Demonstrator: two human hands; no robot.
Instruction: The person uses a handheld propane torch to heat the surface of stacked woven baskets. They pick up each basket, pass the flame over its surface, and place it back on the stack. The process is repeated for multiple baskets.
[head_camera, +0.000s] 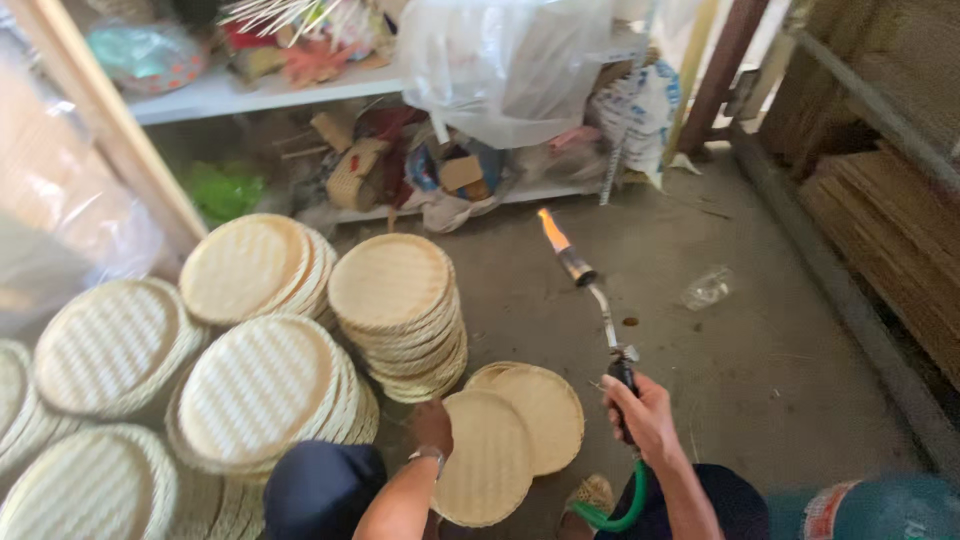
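Right hand (640, 412) is clamped around the black grip of a long metal gas torch (596, 300), flame lit at its tip, green hose (615, 512) trailing below the wrist. Left hand (432, 425) grips the upper rim of a round pale woven bamboo tray (487, 460), tilted, overlapping a second tray (545, 410) just beside the torch hand. Stacks of like trays (395, 310) crowd the left. Bare concrete floor (760, 340) lies open right of the flame, bounded by shelving and stacked mats (890, 230).
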